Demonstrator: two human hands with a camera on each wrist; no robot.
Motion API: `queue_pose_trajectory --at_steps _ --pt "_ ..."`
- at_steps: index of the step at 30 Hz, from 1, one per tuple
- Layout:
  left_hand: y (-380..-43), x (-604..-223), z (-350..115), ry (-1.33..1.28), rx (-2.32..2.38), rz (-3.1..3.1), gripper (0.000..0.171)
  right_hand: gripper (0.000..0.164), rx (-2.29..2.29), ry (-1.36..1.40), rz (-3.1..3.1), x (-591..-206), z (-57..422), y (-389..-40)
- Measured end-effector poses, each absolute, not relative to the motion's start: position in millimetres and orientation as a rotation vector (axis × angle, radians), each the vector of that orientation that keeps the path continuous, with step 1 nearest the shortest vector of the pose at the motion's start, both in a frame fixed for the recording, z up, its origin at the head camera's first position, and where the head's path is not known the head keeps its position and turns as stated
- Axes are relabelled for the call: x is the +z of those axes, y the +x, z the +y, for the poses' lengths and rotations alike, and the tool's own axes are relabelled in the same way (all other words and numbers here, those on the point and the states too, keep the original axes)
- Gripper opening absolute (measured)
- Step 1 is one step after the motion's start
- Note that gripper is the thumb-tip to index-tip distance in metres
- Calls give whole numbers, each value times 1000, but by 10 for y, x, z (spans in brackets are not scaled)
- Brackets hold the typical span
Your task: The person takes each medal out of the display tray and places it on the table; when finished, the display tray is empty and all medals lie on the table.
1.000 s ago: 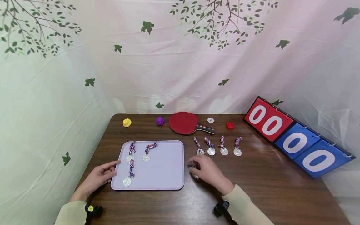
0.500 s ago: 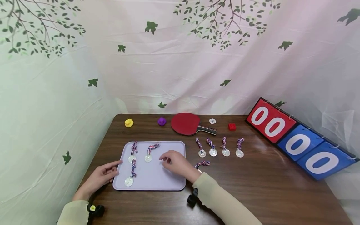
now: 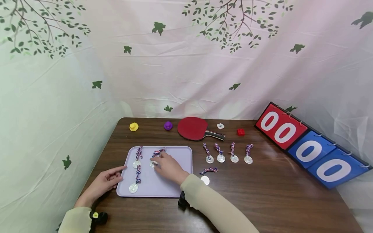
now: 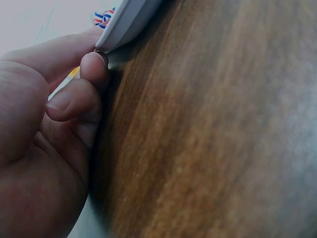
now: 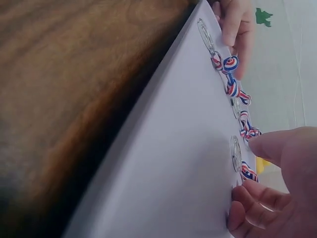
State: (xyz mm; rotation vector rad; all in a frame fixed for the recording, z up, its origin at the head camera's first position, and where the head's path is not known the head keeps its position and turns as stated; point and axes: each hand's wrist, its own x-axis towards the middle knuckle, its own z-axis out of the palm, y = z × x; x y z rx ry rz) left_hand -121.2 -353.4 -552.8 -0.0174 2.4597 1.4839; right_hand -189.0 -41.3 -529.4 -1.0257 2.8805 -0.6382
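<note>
My left hand (image 3: 102, 184) holds the left rim of a lilac tray (image 3: 172, 187); in the left wrist view its fingertips meet the rim. Over the tray, my right hand (image 3: 170, 168) reaches down to a silver medal (image 5: 236, 153) with a knotted red, white and blue ribbon. Thumb and forefinger stand apart on either side of that medal's ribbon (image 5: 249, 171) in the right wrist view. At the tray's left side lie two more medals, an upper one (image 3: 136, 164) and a lower one (image 3: 133, 188).
Several medals (image 3: 220, 158) lie in a row right of the tray, with one nearer medal (image 3: 205, 180) below them. Behind are a yellow duck (image 3: 133, 127), purple duck (image 3: 168, 126), red table tennis bat (image 3: 192, 128), white ornament (image 3: 220, 126), red block (image 3: 240, 132) and scoreboard (image 3: 309, 149).
My right hand has left the nearer medal outside the tray and moved left across the tray to a medal in it. My left hand stays at the tray's rim.
</note>
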Motion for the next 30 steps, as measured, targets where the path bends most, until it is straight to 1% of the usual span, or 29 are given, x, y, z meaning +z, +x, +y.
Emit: queue_pose_trajectory --at_steps 2,6,13,24,30 --pt "-1212 -5529 -3537 -14 1493 2459 45 36 -596 -1037 2905 -5308 -439 -1896" --pt "-1211 -5537 -3540 5 1494 2460 45 30 -498 -1071 2956 -5322 -452 -1894" --pt "-1207 -5533 -3534 -2 1482 2480 44 18 -536 -1082 2956 -5313 -428 -1890" --pt "-1206 -5539 -3525 -7 1468 2484 44 21 -522 -1147 2951 -5334 -417 -1896" --pt "-1207 -5534 -3521 -14 1480 2474 44 23 -530 -1097 2900 -5339 -412 -1907"
